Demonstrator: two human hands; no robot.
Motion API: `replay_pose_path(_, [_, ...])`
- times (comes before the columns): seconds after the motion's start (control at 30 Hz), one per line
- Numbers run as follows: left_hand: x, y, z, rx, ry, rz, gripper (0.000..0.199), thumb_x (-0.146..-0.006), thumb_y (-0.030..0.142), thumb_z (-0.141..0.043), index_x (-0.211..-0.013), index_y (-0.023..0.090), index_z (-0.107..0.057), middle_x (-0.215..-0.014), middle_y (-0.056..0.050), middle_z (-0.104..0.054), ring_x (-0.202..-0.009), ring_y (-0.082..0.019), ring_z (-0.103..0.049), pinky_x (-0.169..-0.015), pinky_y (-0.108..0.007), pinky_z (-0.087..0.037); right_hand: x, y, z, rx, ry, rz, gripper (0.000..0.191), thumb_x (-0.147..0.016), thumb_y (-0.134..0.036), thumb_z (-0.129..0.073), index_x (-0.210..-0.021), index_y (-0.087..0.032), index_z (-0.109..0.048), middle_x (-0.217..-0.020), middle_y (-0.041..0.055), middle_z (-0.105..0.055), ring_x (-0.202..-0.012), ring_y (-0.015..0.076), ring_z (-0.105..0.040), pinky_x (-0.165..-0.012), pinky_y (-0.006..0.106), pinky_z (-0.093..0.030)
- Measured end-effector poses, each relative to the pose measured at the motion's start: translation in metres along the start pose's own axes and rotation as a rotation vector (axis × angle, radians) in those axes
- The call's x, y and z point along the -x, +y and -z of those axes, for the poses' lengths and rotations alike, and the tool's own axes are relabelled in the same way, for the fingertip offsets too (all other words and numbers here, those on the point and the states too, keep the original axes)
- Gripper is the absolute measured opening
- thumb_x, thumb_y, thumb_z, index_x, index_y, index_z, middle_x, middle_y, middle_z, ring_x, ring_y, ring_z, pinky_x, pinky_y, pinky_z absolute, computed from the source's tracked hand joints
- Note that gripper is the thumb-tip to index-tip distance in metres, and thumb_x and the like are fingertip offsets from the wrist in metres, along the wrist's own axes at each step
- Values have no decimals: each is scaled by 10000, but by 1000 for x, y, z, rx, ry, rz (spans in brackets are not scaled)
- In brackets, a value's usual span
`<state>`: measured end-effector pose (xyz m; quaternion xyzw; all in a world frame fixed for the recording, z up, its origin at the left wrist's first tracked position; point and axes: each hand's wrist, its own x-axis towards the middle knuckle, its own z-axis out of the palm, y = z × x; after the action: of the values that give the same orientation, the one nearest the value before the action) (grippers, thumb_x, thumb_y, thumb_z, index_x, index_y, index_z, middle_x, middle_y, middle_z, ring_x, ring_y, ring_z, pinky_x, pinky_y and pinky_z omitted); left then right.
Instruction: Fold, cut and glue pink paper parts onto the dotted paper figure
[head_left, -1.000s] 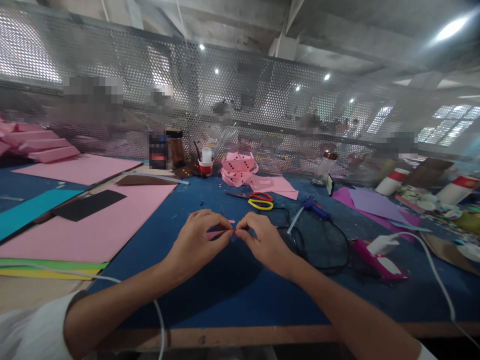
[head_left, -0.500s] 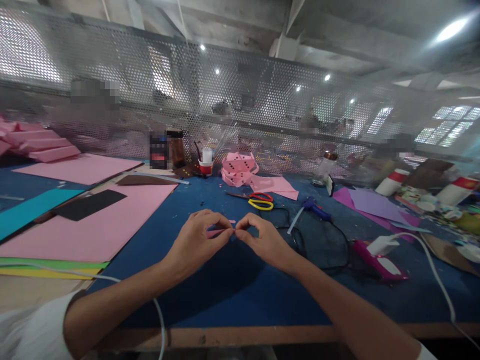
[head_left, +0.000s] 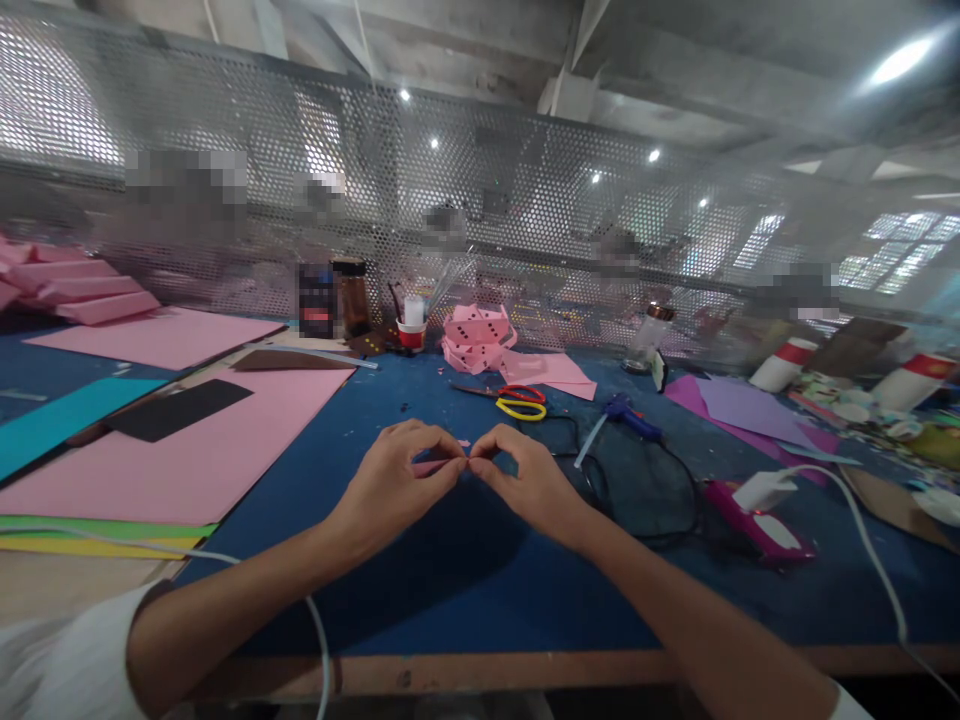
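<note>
Over the blue table mat (head_left: 450, 600), my left hand (head_left: 405, 480) pinches a small pink paper piece (head_left: 429, 467), which shows between its thumb and fingers. My right hand (head_left: 525, 480) meets it fingertip to fingertip, its thumb and index finger closed on the right end of the same piece; that end is mostly hidden. A tiny pink scrap (head_left: 464, 443) lies just beyond the fingertips. Scissors with red and yellow handles (head_left: 523, 402) rest behind my hands, and a blue glue gun (head_left: 634, 418) lies to the right of them.
Pink sheets (head_left: 187, 450) with a black piece (head_left: 184, 410) lie at left. Behind stand a red-and-white cup (head_left: 412, 334) and a dotted pink paper object (head_left: 478, 338). At right are purple sheets (head_left: 750, 408), a magenta power bank (head_left: 765, 525) and cables. A perforated screen (head_left: 510, 200) stands behind.
</note>
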<state>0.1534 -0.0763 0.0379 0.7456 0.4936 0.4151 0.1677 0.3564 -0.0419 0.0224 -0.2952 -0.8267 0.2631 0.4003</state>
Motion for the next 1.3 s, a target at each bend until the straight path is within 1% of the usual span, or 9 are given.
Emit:
replay_pose_path(0.13, [-1,-1,1,-12,17,8,134,-868,340,-640,-820,245,-721,-820,9,-718,-813,-202,-637,-800,-335,-430,0,-1,0,34,27,13,71,-974,-229,-635,-913,-206,-661,-896,-4,-673,-857,150,-636,-819,266,-469])
replay_pose_path(0.33, [-1,0,1,-30,18,-28,131,-862,329,-636,-793,242,-707,-778,17,-709,-773,-193,-632,-784,-324,-434,1,-2,0,47,24,15,36,-947,-212,-648,-915,-204,-663,-883,-4,-672,-843,154,-631,-822,274,-463])
replay_pose_path(0.6, [-1,2,0,9,2,30,140,-833,330,-645,-747,237,-705,-752,11,-700,-739,-188,-626,-741,-315,-438,0,-4,2,-61,-41,-35,60,-956,-213,-618,-911,-200,-655,-896,-2,-661,-861,152,-621,-822,266,-464])
replay_pose_path(0.77, [0,3,0,9,-2,27,141,-811,320,-652,-726,232,-723,-743,0,-699,-770,-201,-636,-762,-324,-446,-1,-3,3,-60,-58,-40,63,-950,-234,-623,-913,-195,-656,-890,0,-664,-856,158,-624,-819,275,-465])
replay_pose_path(0.9, [-2,6,7,61,-23,50,278,-887,444,-623,-754,235,-749,-775,-6,-716,-813,-209,-639,-825,-336,-459,-1,-2,7,-50,-64,-31,61,-937,-223,-628,-890,-196,-655,-892,7,-667,-860,165,-631,-817,283,-470])
replay_pose_path(1.0, [-7,1,12,88,-5,61,397,-970,484,-506,-787,237,-757,-836,-9,-747,-881,-219,-658,-838,-327,-471,-2,-2,10,-47,-70,-25,86,-943,-215,-602,-874,-200,-650,-891,9,-667,-867,170,-635,-829,292,-478])
replay_pose_path(1.07, [-12,-7,14,19,20,75,398,-983,473,-479,-825,241,-761,-888,-9,-765,-919,-228,-664,-832,-330,-473,-2,-2,12,-17,-66,-31,127,-964,-225,-577,-865,-200,-652,-891,10,-676,-875,169,-643,-838,290,-484])
replay_pose_path(1.2, [-20,-22,11,-45,23,77,248,-925,417,-580,-916,244,-757,-994,-23,-784,-1028,-257,-659,-901,-356,-472,-5,6,12,95,-12,-71,190,-1005,-238,-529,-864,-200,-652,-879,11,-688,-849,160,-646,-804,279,-485])
replay_pose_path(1.3, [-22,-26,8,-67,9,66,211,-895,395,-618,-942,247,-761,-1033,-31,-787,-1064,-269,-662,-964,-380,-468,-5,19,9,165,33,-91,136,-1006,-236,-538,-942,-197,-652,-936,31,-691,-886,175,-642,-838,305,-484])
